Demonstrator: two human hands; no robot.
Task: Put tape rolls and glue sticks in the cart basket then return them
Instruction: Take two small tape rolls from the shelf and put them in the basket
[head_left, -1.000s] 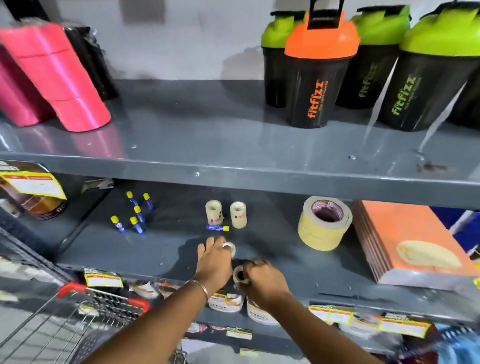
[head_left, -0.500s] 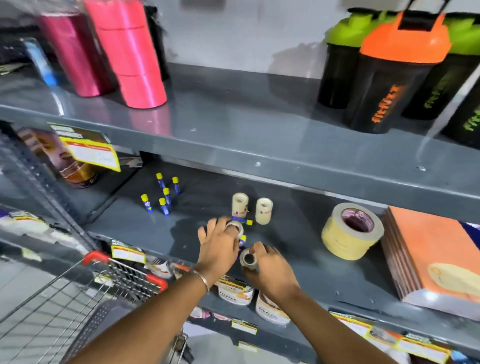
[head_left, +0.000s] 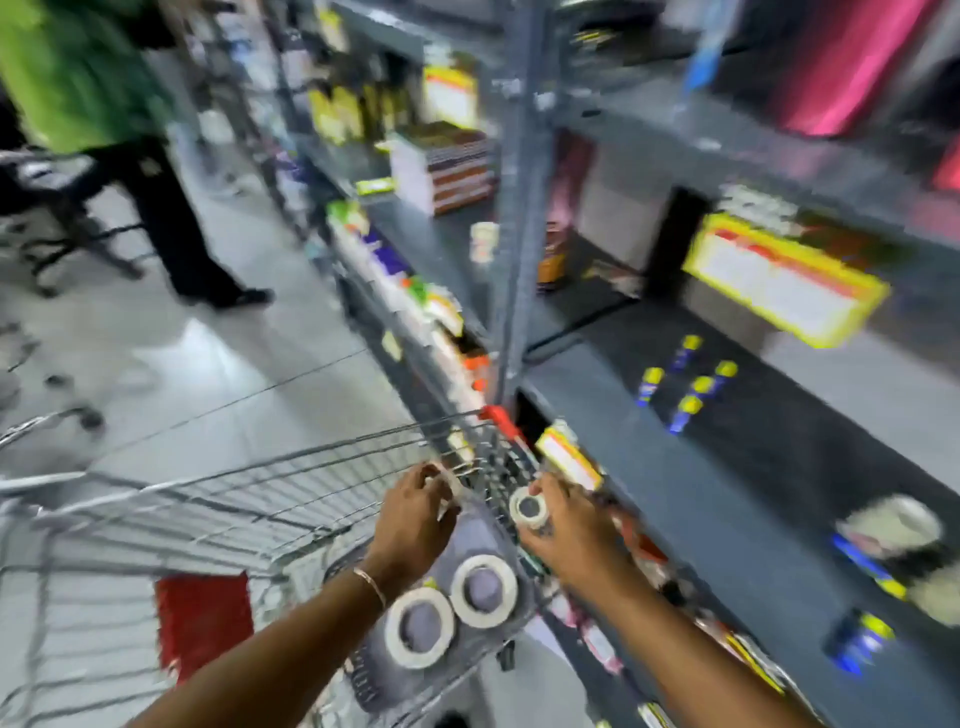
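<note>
My left hand (head_left: 415, 512) grips a small clear tape roll (head_left: 451, 486) above the wire cart basket (head_left: 218, 514). My right hand (head_left: 566, 530) holds another small tape roll (head_left: 529, 509) at the basket's right edge. Two larger white tape rolls (head_left: 418, 627) (head_left: 483, 590) lie in the basket's near seat section, under my left wrist. Several blue glue sticks with yellow caps (head_left: 685, 384) stand on the grey shelf (head_left: 727, 493) to the right. More tape rolls (head_left: 893, 525) and glue sticks (head_left: 862, 564) appear blurred at the far right of that shelf.
A person in a green top and black trousers (head_left: 171, 228) stands in the aisle at the upper left. A grey shelf upright (head_left: 511, 260) rises just beyond the cart's red corner (head_left: 501, 418). Yellow price tags (head_left: 779, 278) hang on shelf edges. A red panel (head_left: 202, 621) shows in the cart.
The view has swung left from the shelf to the cart. Both hands have lifted a small tape roll each off the shelf and carried them over the basket.
</note>
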